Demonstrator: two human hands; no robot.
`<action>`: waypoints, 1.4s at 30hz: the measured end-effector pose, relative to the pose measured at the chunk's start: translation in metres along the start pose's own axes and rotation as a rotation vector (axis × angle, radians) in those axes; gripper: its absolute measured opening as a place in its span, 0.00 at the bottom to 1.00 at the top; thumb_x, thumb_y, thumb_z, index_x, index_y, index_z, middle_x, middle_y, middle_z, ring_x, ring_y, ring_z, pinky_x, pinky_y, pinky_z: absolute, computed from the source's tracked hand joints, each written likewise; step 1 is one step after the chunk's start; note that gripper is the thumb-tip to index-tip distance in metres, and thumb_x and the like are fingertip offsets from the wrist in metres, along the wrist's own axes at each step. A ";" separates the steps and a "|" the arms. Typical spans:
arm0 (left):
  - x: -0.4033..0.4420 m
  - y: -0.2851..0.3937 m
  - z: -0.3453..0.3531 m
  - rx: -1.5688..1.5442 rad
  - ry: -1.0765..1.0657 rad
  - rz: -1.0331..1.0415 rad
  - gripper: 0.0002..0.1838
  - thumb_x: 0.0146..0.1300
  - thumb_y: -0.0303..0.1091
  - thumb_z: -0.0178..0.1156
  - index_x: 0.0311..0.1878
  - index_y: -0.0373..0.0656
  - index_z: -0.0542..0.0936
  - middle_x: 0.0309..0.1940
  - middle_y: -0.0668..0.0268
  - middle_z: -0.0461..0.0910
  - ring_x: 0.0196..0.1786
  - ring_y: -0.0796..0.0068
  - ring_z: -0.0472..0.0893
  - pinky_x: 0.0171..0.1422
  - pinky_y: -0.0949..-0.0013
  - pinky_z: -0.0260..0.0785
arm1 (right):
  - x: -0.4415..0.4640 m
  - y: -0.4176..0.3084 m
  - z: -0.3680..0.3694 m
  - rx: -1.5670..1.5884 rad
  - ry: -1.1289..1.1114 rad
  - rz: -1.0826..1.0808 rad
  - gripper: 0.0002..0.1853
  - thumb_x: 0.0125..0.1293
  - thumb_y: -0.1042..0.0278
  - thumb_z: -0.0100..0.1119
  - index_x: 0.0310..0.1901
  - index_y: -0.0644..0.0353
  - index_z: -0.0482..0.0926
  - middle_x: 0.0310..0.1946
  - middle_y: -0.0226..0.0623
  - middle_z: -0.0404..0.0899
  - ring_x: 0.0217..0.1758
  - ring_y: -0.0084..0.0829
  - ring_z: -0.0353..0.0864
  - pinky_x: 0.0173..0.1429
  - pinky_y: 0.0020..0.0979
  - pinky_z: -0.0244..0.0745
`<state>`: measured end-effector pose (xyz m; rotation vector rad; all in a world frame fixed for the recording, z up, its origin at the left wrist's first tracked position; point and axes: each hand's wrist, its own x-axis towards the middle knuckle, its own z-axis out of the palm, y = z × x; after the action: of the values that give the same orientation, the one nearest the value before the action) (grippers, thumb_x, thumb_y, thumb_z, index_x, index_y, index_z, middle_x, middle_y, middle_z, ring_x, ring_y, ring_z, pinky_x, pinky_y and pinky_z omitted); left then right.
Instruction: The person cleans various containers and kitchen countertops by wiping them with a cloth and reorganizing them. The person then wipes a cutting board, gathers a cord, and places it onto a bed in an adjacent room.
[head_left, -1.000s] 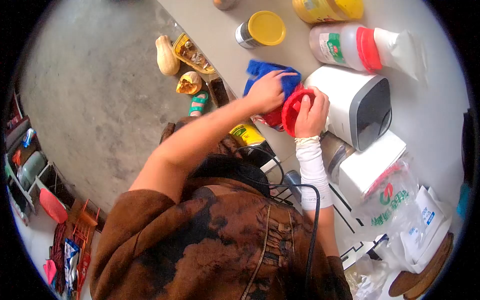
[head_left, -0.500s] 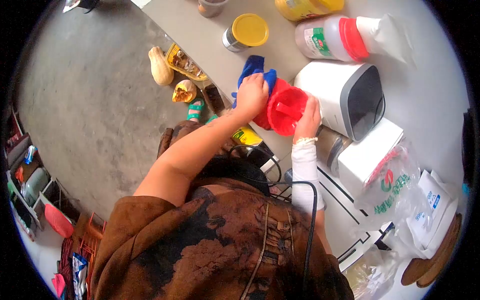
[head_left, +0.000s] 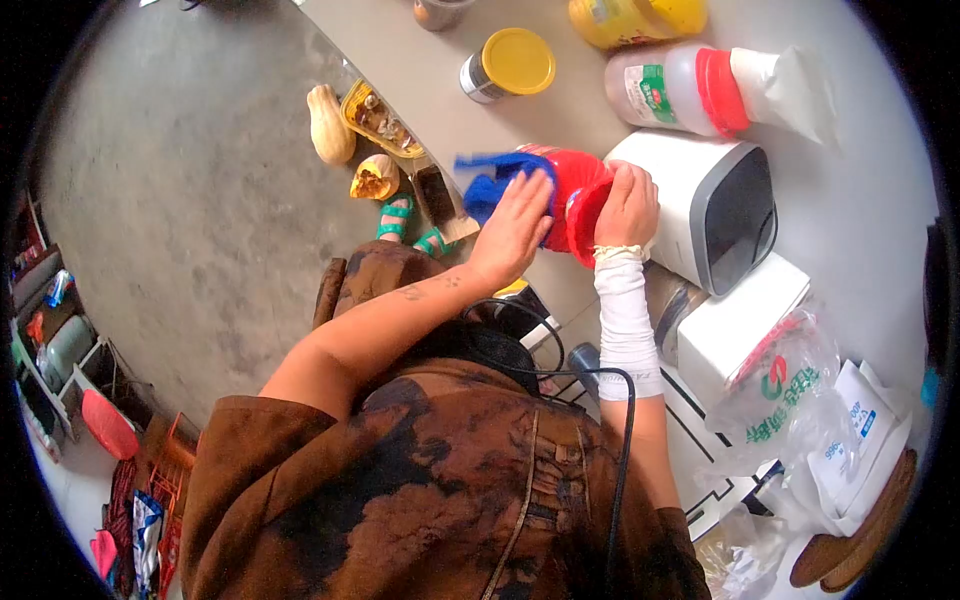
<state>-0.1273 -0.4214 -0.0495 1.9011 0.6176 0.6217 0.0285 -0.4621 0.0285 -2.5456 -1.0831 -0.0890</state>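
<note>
Your right hand point(head_left: 627, 208) grips the red container point(head_left: 573, 185) by its rim, left of the white appliance point(head_left: 655, 178), apparently for steadiness; your left hand point(head_left: 513, 232), fingers extended, flattens the blue cloth point(head_left: 484, 196) against it.

Cloth point(head_left: 487, 198) against container point(head_left: 574, 180), container just beside appliance point(head_left: 682, 190)

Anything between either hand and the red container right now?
Left hand: yes, the blue cloth, under its fingers and against the side of the red container. Right hand: nothing visible in between; it holds the container directly at its rim.
</note>
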 end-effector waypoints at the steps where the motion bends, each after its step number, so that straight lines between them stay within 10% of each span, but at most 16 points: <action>1: 0.010 0.001 -0.004 -0.001 -0.001 0.001 0.26 0.68 0.33 0.53 0.68 0.37 0.64 0.66 0.51 0.65 0.73 0.49 0.58 0.77 0.54 0.48 | 0.002 0.000 0.001 -0.025 -0.033 -0.022 0.17 0.73 0.56 0.42 0.40 0.57 0.78 0.40 0.38 0.79 0.46 0.43 0.75 0.51 0.42 0.67; 5: 0.053 -0.016 0.000 0.123 -0.066 0.247 0.26 0.63 0.33 0.54 0.66 0.43 0.69 0.65 0.57 0.68 0.72 0.56 0.62 0.75 0.53 0.52 | 0.012 0.000 0.011 -0.121 -0.045 -0.043 0.18 0.73 0.57 0.40 0.33 0.57 0.76 0.34 0.39 0.77 0.41 0.45 0.75 0.46 0.44 0.67; 11: 0.090 -0.075 0.024 -0.311 -0.279 -0.304 0.24 0.73 0.42 0.36 0.62 0.40 0.72 0.59 0.51 0.74 0.65 0.52 0.69 0.71 0.53 0.57 | 0.011 -0.003 0.010 -0.122 -0.042 -0.057 0.18 0.74 0.57 0.39 0.32 0.57 0.75 0.33 0.38 0.76 0.40 0.45 0.74 0.45 0.44 0.67; 18: 0.062 -0.015 0.004 0.143 -0.025 0.140 0.26 0.69 0.38 0.48 0.68 0.43 0.65 0.68 0.57 0.66 0.68 0.52 0.66 0.74 0.53 0.52 | 0.011 -0.002 0.012 -0.130 -0.022 -0.068 0.17 0.73 0.57 0.40 0.31 0.56 0.74 0.32 0.39 0.76 0.39 0.45 0.74 0.44 0.45 0.66; 20: 0.101 -0.032 0.008 0.041 -0.314 0.292 0.23 0.68 0.40 0.49 0.65 0.44 0.69 0.64 0.59 0.70 0.65 0.53 0.70 0.69 0.55 0.60 | 0.013 -0.002 0.012 -0.132 -0.019 -0.075 0.17 0.73 0.57 0.40 0.31 0.56 0.74 0.32 0.39 0.76 0.39 0.46 0.74 0.43 0.45 0.66; 23: 0.162 -0.010 0.015 0.086 -0.939 -0.134 0.20 0.68 0.43 0.49 0.59 0.45 0.74 0.61 0.55 0.72 0.62 0.52 0.72 0.64 0.52 0.64 | 0.012 -0.003 0.012 -0.124 -0.033 -0.059 0.17 0.73 0.58 0.40 0.31 0.57 0.74 0.32 0.39 0.76 0.39 0.46 0.74 0.43 0.46 0.66; 27: 0.147 -0.017 0.018 0.181 -0.948 -0.037 0.22 0.68 0.41 0.50 0.61 0.42 0.72 0.61 0.51 0.71 0.62 0.50 0.71 0.65 0.53 0.64 | 0.012 0.001 0.016 -0.131 -0.008 -0.058 0.17 0.73 0.58 0.40 0.32 0.57 0.75 0.32 0.39 0.77 0.39 0.46 0.74 0.44 0.45 0.67; 29: 0.099 -0.049 0.016 -0.172 -0.281 0.157 0.23 0.69 0.39 0.51 0.63 0.39 0.70 0.60 0.47 0.71 0.62 0.49 0.71 0.66 0.54 0.63 | 0.013 -0.001 0.011 -0.119 -0.035 -0.043 0.16 0.72 0.58 0.41 0.32 0.57 0.75 0.32 0.39 0.77 0.39 0.45 0.74 0.44 0.45 0.67; 33: 0.062 -0.057 0.007 -0.346 -0.162 -0.074 0.24 0.69 0.38 0.52 0.65 0.37 0.68 0.60 0.47 0.71 0.62 0.48 0.70 0.67 0.57 0.63 | 0.012 -0.005 0.010 -0.131 -0.027 -0.048 0.16 0.72 0.58 0.42 0.33 0.57 0.75 0.33 0.38 0.77 0.40 0.44 0.74 0.44 0.44 0.67; 38: 0.150 -0.044 0.042 0.124 -0.847 -0.115 0.22 0.68 0.44 0.50 0.62 0.47 0.73 0.58 0.51 0.74 0.57 0.48 0.75 0.61 0.55 0.68 | 0.012 -0.005 0.011 -0.180 -0.014 -0.044 0.16 0.72 0.58 0.42 0.32 0.57 0.75 0.33 0.38 0.76 0.40 0.44 0.74 0.44 0.44 0.67; 42: 0.181 -0.056 0.073 0.132 -0.949 -0.225 0.19 0.64 0.45 0.53 0.47 0.43 0.82 0.43 0.53 0.83 0.49 0.51 0.81 0.57 0.53 0.71 | 0.013 -0.007 0.009 -0.131 -0.038 -0.025 0.16 0.72 0.58 0.41 0.31 0.58 0.74 0.32 0.40 0.76 0.40 0.45 0.74 0.44 0.45 0.66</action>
<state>0.0459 -0.3293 -0.1006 1.9393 0.2343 -0.4803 0.0319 -0.4460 0.0249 -2.6604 -1.1584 -0.1231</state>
